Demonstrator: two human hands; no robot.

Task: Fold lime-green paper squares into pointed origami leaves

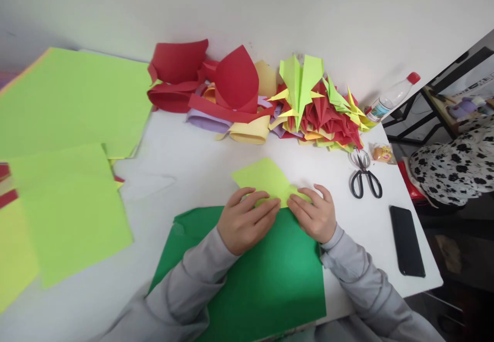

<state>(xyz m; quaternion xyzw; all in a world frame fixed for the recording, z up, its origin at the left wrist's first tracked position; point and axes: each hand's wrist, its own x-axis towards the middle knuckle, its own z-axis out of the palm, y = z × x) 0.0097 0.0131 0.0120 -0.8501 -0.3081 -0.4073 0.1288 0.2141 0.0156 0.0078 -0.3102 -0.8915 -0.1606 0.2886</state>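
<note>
A sheet of light green paper (264,173), partly folded, lies at the far edge of a dark green sheet (270,275). My left hand (249,218) presses its fingers together on the near left part of the light green paper. From the other side, my right hand (314,212) pinches the paper's right part, thumb and fingertips close to the left fingertips. The near edge of the paper is hidden under my fingers. Both hands rest just above the dark green sheet.
Large light green sheets (77,100) and a smaller green sheet (77,213) lie left. Behind are rolled red papers (235,79) and a pile of folded paper shapes (320,110). Right: scissors (363,174), a phone (407,240), a plastic bottle (391,97) and a wrapped snack (382,153).
</note>
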